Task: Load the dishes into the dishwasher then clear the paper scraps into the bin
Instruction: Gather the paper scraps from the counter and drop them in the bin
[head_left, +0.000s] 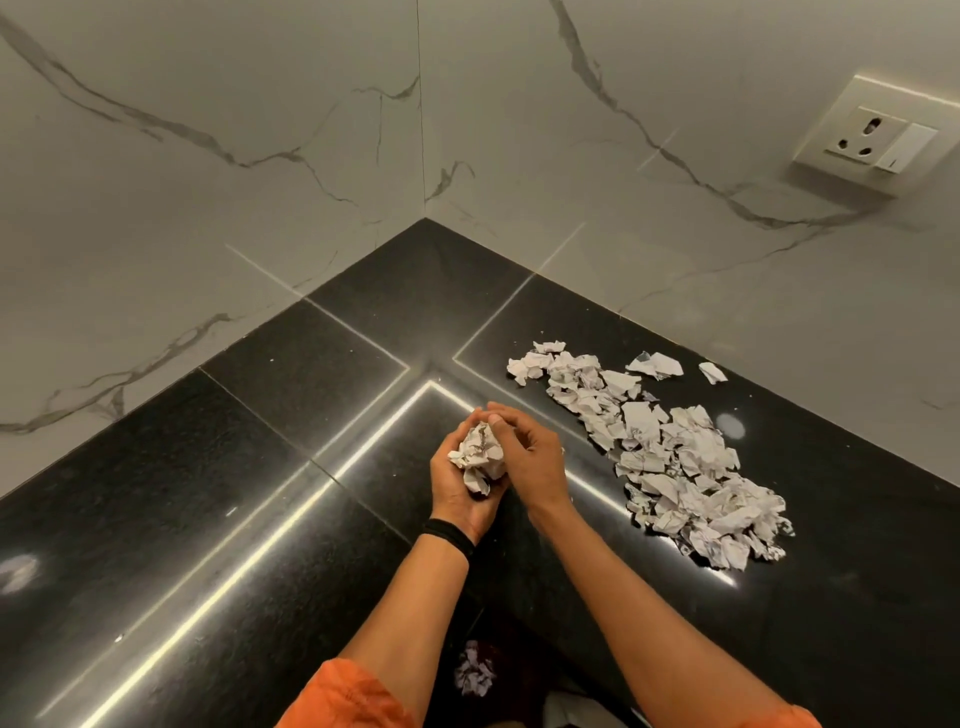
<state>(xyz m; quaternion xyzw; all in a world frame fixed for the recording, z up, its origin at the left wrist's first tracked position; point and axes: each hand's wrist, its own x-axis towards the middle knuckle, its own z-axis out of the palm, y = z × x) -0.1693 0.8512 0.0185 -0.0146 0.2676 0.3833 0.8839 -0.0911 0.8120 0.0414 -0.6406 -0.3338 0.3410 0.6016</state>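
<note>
Wad (480, 456) partly covered by right hand (532, 460). Print on scraps (675, 467) illegible. Paper (474, 675) below front edge of counter (208, 519) dim, blurred.

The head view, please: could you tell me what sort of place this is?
Probably a home kitchen corner: a polished black stone countertop, marble-look wall tiles, and a wall socket with switch. The left hand and right hand grip a paper wad above it.
</note>
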